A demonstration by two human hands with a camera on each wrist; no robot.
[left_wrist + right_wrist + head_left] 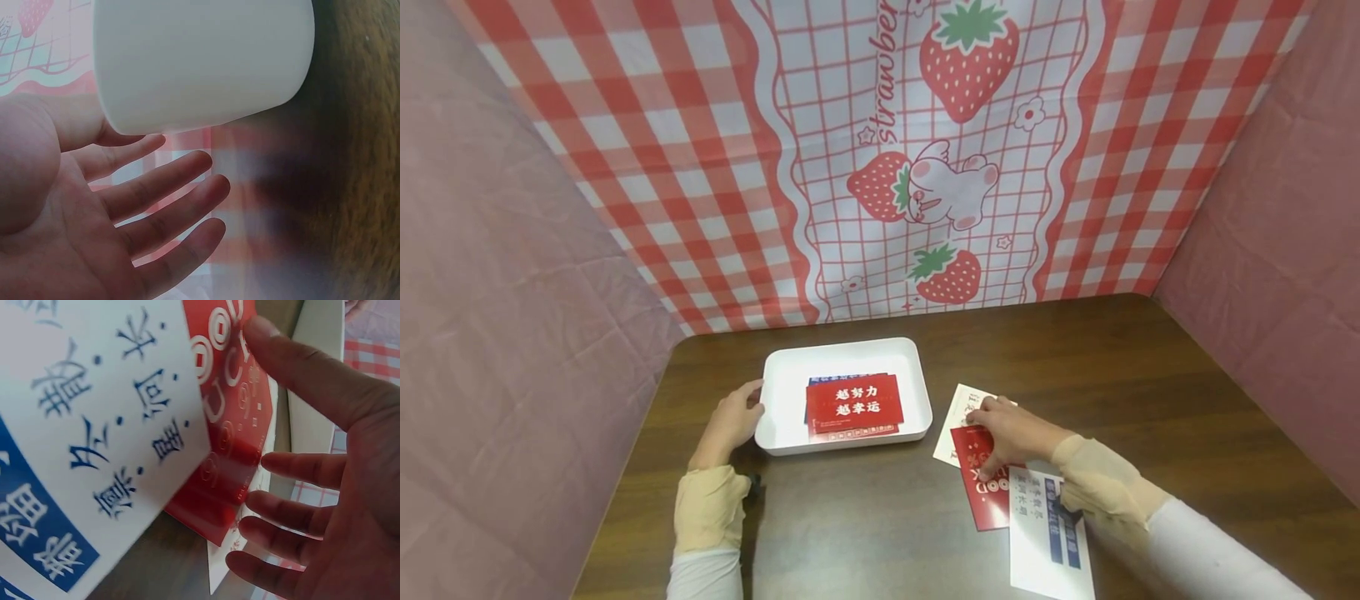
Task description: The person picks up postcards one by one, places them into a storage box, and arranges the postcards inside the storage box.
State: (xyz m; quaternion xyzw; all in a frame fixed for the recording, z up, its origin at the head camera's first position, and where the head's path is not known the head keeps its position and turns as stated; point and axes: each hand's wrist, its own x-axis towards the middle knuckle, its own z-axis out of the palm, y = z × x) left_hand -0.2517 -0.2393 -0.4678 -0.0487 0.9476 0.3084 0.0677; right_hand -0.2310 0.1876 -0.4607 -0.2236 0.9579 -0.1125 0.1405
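My left hand (730,423) is at the left side of a white tray (771,448), its fingers loosely spread. In the left wrist view the thumb lies against the tray's rim and the other fingers stand apart from its wall. Inside the tray lies a red card (853,404) with white characters, over a blue card that mostly hides beneath it. My right hand (1018,433) is over a red card (991,510) and a cream card (946,435). Its thumb touches the red card, with the fingers extended near the card edges. A white card with blue print (1033,554) overlaps the red one.
The cards on the brown wooden table (850,533) lie right of the tray, overlapping in a slanting row. A red-and-white checked cloth with strawberries (951,275) hangs behind the table. Pink cloth (535,333) hangs at both sides.
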